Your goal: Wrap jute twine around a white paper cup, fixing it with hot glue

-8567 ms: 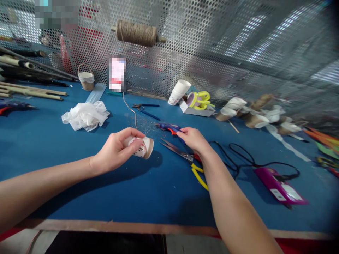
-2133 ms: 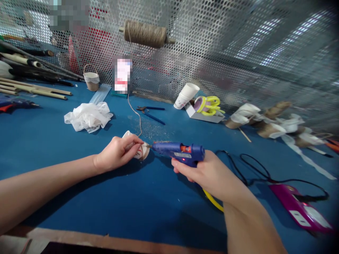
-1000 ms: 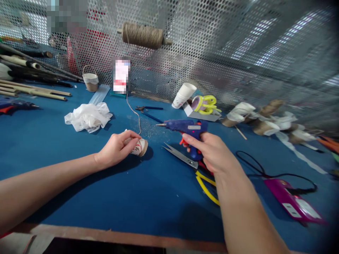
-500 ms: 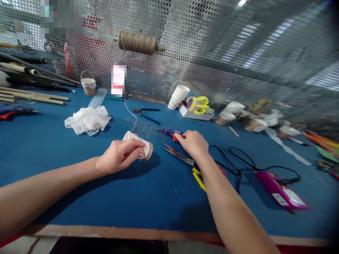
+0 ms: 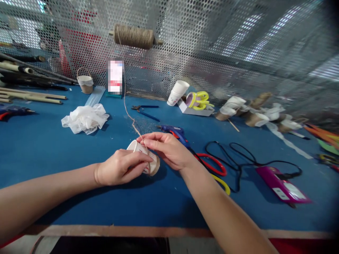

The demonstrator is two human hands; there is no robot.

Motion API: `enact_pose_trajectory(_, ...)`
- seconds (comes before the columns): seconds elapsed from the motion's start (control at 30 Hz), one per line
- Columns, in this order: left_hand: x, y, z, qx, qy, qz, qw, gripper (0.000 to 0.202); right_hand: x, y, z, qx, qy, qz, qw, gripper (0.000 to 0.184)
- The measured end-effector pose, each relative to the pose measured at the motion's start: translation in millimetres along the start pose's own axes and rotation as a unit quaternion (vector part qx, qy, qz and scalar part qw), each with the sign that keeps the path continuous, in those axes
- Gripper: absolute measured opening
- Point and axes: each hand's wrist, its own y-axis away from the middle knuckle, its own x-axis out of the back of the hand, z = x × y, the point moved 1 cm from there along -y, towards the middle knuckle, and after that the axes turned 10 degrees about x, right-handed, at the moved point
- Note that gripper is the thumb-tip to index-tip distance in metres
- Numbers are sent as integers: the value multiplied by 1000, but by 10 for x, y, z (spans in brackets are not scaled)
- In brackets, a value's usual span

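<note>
A white paper cup (image 5: 134,145) lies tilted on its side, its base wrapped in a band of brown twine. My left hand (image 5: 124,166) is closed around it, thumb and fingers on its side. Against the upper side of the cup, my right hand (image 5: 166,148) pinches the twine (image 5: 129,113), which runs up from the cup to the twine spool (image 5: 134,36) on the mesh. Just beyond my right hand lies a blue glue gun (image 5: 173,131) with a red trigger. Scissors with red and yellow handles (image 5: 214,164) are partly hidden under my right forearm.
Blue-handled pliers (image 5: 147,110) lie behind the cup. White ribbon (image 5: 86,119) is heaped at left, near a small finished basket (image 5: 86,84). Stacked paper cups (image 5: 178,92) stand at back. A purple power strip (image 5: 283,187) and black cord lie right. Sticks fill the far left.
My right hand has left the glue gun and moved left to the cup, where it now holds the twine. The cup has shifted slightly right and down in my left hand.
</note>
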Motion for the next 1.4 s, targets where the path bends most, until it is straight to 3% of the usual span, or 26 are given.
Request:
enact_pose_trajectory(0.3, -1, -12, 6, 180, 79, 20, 980, 19, 70, 83, 2, 82, 4, 118, 990, 10)
enact_pose_trajectory(0.8, -45, -38, -70, 316, 183, 23, 931, 23, 126, 161, -60, 115, 31, 149, 982, 12)
enact_pose_trajectory(0.97, -38, -43, -52, 311, 176, 18, 934, 23, 118, 155, -51, 115, 58, 158, 979, 13)
enact_pose_trajectory(1.4, 7, -8, 34, 196, 98, 24, 975, 21, 102, 126, 51, 82, 73, 150, 983, 14)
